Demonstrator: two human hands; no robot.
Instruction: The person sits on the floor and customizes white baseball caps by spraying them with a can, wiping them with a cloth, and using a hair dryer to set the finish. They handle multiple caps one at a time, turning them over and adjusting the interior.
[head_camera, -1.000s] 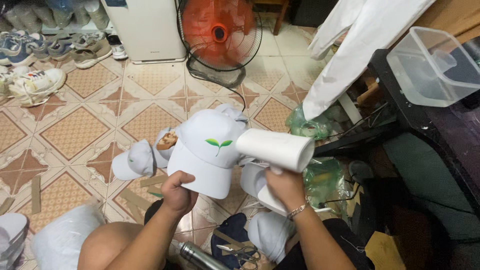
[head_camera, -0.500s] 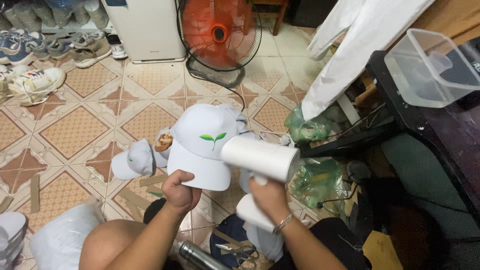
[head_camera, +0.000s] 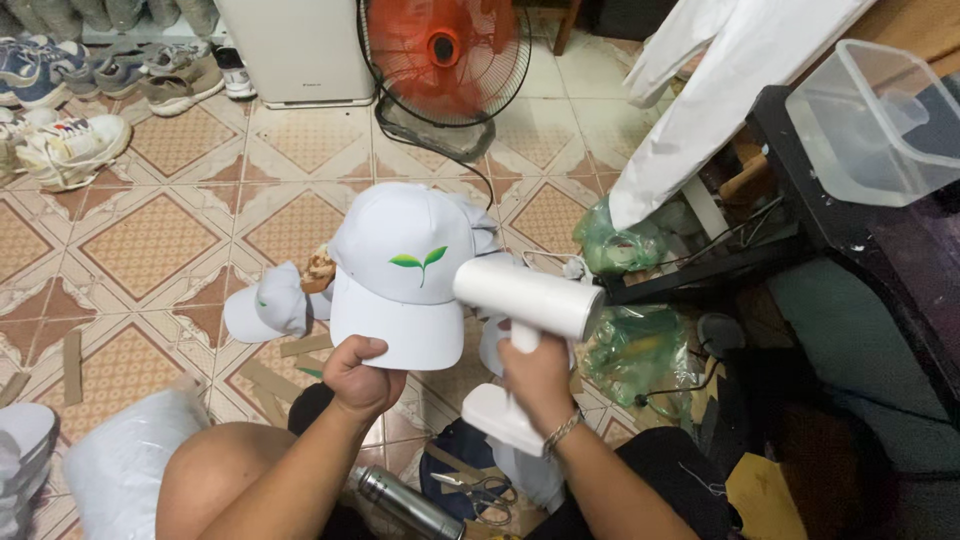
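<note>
White cotton fills the middle of the view: a white cap (head_camera: 405, 275) with a small green leaf emblem is being held up over the tiled floor (head_camera: 130, 235), its crown facing the camera and its brim pointing down toward the person. The left hand (head_camera: 362, 378) is reaching up from below with the forearm slanting in from the lower left, and its fingers are curling closed on the brim's lower edge, thumb on top. The right hand (head_camera: 535, 382) is rising beside it, wrist bent upward with a bracelet (head_camera: 562, 432) showing, and it is wrapping tightly around the upright handle of a white handheld steamer (head_camera: 525, 300). The steamer's cylindrical head is lying nearly level, its long axis running left to right with a slight downward tilt to the right, and its left end is sitting just beside the cap's right side; whether they are touching cannot be told. Another white cap (head_camera: 268, 308) is lying on the floor to the left, behind the held one. Scissors (head_camera: 478, 488) and a metal flask (head_camera: 408, 503) are lying between the person's knees, and an orange fan (head_camera: 443, 50) is standing farther back.
</note>
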